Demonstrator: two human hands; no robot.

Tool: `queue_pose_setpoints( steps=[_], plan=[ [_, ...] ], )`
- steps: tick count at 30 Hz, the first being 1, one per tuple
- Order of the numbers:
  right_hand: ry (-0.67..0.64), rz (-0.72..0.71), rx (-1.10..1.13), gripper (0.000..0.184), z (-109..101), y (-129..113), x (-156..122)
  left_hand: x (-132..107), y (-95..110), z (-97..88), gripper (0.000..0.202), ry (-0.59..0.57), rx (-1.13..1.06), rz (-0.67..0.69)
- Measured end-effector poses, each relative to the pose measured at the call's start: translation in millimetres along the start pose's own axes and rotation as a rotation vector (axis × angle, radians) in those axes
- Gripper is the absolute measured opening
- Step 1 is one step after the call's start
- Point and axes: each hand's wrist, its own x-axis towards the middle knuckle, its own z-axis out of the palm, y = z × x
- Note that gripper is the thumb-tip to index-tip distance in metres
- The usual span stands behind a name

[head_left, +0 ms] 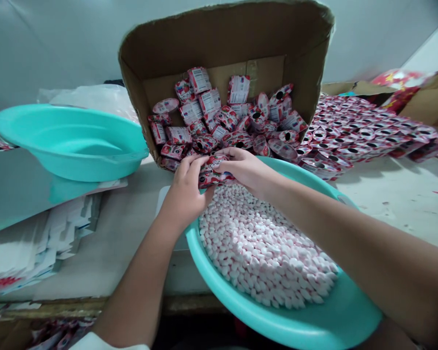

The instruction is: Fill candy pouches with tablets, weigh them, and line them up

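Observation:
Both my hands are closed around one small red and pink printed candy box [209, 176], above the far rim of a turquoise basin. My left hand [188, 192] grips its left side. My right hand [243, 167] holds its right side, with the thumb across the front. Below, the turquoise basin [219, 297] contains a heap of small pale pink and white candies [266, 248]. Just beyond my hands, a cardboard carton [226, 36] lies tipped toward me with many similar candy boxes [209, 102] inside.
At the right, rows of open-topped printed boxes [368, 129] stand packed together on the table [394, 194]. A second turquoise basin [76, 141] rests at the left. Stacked flat white cartons [32, 243] lie below it, near the table's front edge.

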Motion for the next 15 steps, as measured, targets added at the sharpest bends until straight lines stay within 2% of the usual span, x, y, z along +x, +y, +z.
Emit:
queue_pose_setpoints(
  steps=[4,8,15],
  plan=[
    [-0.021,-0.198,-0.114,0.045,-4.2,2.5,0.7,0.3,-2.3,0.2,0.063,0.008,-0.013,0.006],
    [-0.073,-0.400,-0.256,0.044,-8.2,0.7,-1.0,-0.4,-4.3,1.4,0.067,-0.004,-0.023,0.005],
    [-0.069,-0.512,-0.361,0.036,-5.3,-1.3,-4.2,-2.3,-3.6,0.5,0.063,-0.017,-0.048,0.013]
  ],
)
